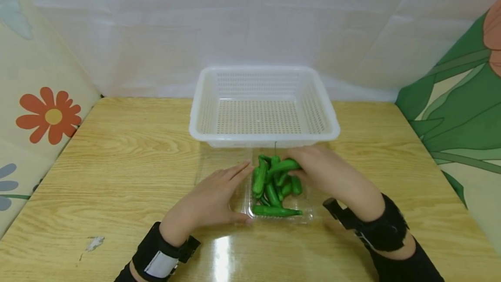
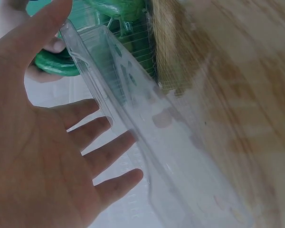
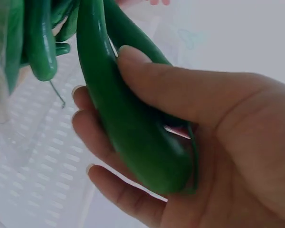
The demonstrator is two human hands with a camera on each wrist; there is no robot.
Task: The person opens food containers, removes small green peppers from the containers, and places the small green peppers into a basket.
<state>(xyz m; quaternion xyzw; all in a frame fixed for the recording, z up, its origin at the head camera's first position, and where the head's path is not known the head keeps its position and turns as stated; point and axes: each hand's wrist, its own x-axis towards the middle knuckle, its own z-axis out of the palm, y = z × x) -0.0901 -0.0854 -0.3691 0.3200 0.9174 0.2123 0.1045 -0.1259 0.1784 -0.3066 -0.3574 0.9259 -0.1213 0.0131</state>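
Observation:
Several green chili peppers lie in a clear plastic box whose lid is folded out to the left. My right hand holds a green chili pepper between thumb and fingers, above the right side of the pile. Behind it, in the right wrist view, a second pepper runs past the thumb; whether it is gripped too I cannot tell. At the box's left side is my left hand, fingers spread and fairly straight, the fingertips right at the clear plastic edge.
A white slotted plastic basket stands just behind the box, with nothing in it. Wooden tabletop extends to both sides. A white sheet hangs at the back, and flower-patterned panels flank the table.

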